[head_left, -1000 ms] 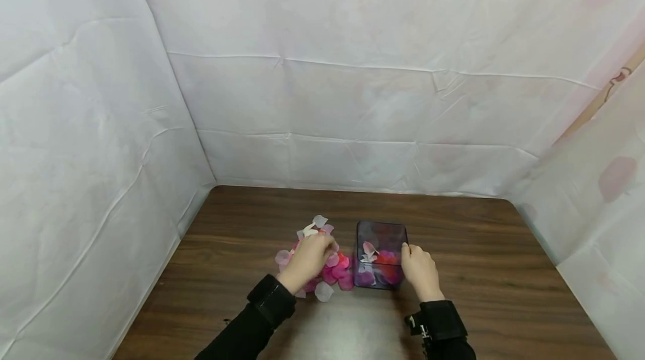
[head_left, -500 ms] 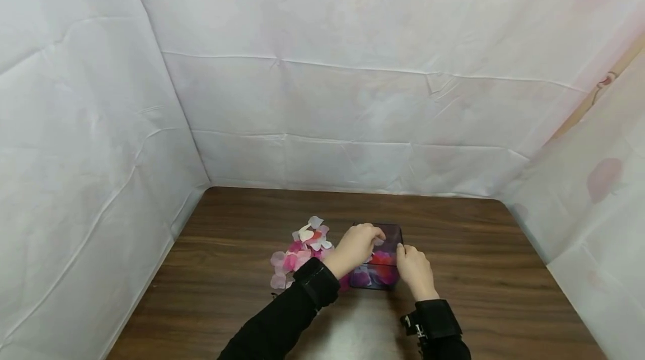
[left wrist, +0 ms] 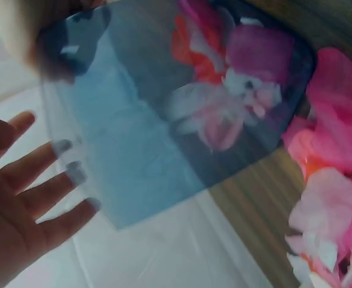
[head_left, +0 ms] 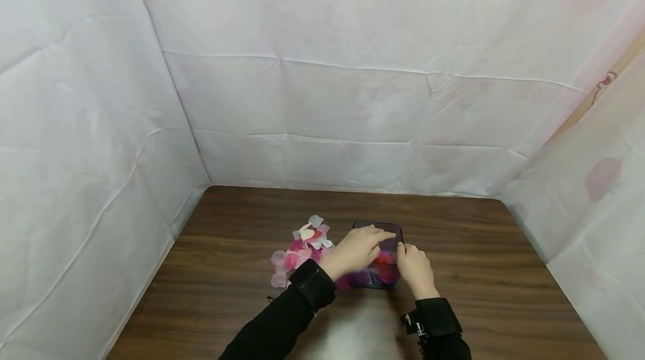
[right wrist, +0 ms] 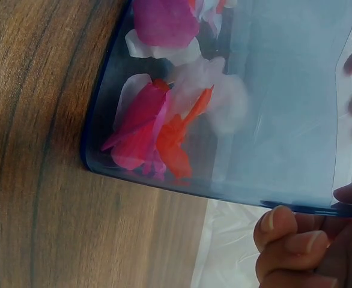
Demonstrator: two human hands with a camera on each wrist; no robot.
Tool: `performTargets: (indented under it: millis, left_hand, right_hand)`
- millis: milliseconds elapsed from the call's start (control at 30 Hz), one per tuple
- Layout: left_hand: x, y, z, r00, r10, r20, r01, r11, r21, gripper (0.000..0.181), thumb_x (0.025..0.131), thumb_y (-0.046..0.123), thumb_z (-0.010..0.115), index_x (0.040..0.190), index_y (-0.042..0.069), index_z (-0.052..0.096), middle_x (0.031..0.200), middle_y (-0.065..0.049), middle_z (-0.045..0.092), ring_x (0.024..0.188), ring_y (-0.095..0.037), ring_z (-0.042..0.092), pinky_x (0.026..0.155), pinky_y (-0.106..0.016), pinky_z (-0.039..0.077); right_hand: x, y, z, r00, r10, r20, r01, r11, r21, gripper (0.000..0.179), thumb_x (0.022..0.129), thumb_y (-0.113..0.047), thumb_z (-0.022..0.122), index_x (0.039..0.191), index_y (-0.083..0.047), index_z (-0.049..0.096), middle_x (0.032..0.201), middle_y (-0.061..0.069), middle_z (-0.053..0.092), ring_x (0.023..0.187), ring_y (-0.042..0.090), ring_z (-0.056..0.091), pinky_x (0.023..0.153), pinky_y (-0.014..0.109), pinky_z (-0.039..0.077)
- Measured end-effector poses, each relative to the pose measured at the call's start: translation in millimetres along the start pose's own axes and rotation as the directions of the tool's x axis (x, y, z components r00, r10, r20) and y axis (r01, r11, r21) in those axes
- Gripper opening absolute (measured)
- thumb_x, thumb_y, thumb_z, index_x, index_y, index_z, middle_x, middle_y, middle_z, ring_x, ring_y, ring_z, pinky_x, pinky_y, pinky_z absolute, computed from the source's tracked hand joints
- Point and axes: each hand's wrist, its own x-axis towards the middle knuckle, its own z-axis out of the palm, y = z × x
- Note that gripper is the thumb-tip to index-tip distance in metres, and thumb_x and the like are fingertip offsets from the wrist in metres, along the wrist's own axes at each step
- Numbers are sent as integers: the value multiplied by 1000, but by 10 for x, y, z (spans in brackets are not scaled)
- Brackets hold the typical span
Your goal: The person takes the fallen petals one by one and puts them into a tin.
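A clear, blue-tinted plastic box (head_left: pixel 395 231) stands on the table with pink, red, magenta and white artificial petals (right wrist: pixel 146 126) at its bottom. My right hand (head_left: pixel 417 271) grips its right wall near the rim, thumb inside and curled fingers (right wrist: pixel 293 249) outside. Over the box's mouth, my left hand (head_left: pixel 350 251) has its fingers (left wrist: pixel 53 207) spread and nothing in them. A pale, blurred petal (right wrist: pixel 227 105) shows within the box, above the others. To the left of the box lies a loose pile of petals (head_left: pixel 302 253), partly hidden by my left wrist.
The brown wood-grain table (head_left: pixel 478 259) runs back to a white cloth wall (head_left: pixel 322 164). More white cloth stands at the left and right. Each wrist wears a black strap (head_left: pixel 312 284).
My left hand has gone from the petal pile rightward to above the box, and its fingers have let go of a pale petal there. My right hand keeps its grip on the box.
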Motion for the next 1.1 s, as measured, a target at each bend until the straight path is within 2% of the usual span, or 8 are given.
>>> performTargets:
  millis: [133,233,300,400,500,600,867,1100]
  left_hand:
    - [-193,-108,-88,985,-23,-170,18,999,-28,38,95,13,46,132,21,53,123,-2,61,111,-18,58,91,-34,47]
    - [-369,-245,-75,971,-71,-230,51,994,-93,28,97,16,49,123,17,59,107,-1,63,87,-12,59,75,-24,48]
    - [-496,-342,-22,972,-109,-209,83,988,-127,22,96,17,52,115,13,61,100,-2,63,78,-10,56,67,-22,47]
    - [-698,-470,102,981,-165,-104,154,982,-108,25,92,18,60,115,8,61,104,-6,65,84,-14,62,73,-25,52]
    - [-880,-558,243,976,-216,9,216,974,-68,34,87,16,67,119,9,58,110,-8,65,94,-19,65,82,-33,54]
    - [-992,-604,375,973,-222,61,225,974,-39,38,83,14,70,119,10,59,109,-8,65,96,-21,65,83,-35,53]
    - [-1083,-602,705,983,-173,55,170,984,47,17,77,8,71,90,14,62,85,-1,59,73,-13,59,62,-25,48]
    - [-1072,-550,771,979,-205,3,205,979,6,16,78,-1,61,75,14,54,68,4,47,63,-9,49,56,-22,40]
  right_hand:
    - [-11,8,-8,1000,3,-9,-3,1000,4,43,100,-22,30,89,7,60,90,27,63,83,41,62,63,47,45]
    - [-13,14,-21,1000,6,-10,-6,1000,6,42,100,-23,30,82,4,57,84,25,61,78,37,61,62,44,42]
    - [-11,18,-26,1000,8,-10,-8,1000,5,41,100,-23,30,76,1,53,77,20,58,73,32,59,61,41,40]
    - [-10,14,-26,1000,8,-4,-8,1000,6,40,100,-23,29,74,-1,50,71,17,52,68,27,53,61,40,38]
    - [-15,19,-13,1000,-3,-9,3,1000,4,42,100,-23,30,79,3,55,80,25,59,75,36,60,63,45,43]
    - [-25,22,1,1000,-9,-24,9,1000,6,43,99,-22,30,85,6,60,94,30,63,87,46,61,68,52,46]
    - [-42,-1,3,1000,2,-28,-1,1000,15,46,100,-24,30,93,8,62,103,33,62,95,50,59,74,56,46]
    - [-40,-9,-7,1000,3,-15,-3,1000,13,46,100,-23,30,97,10,63,105,34,62,96,51,58,73,56,46]
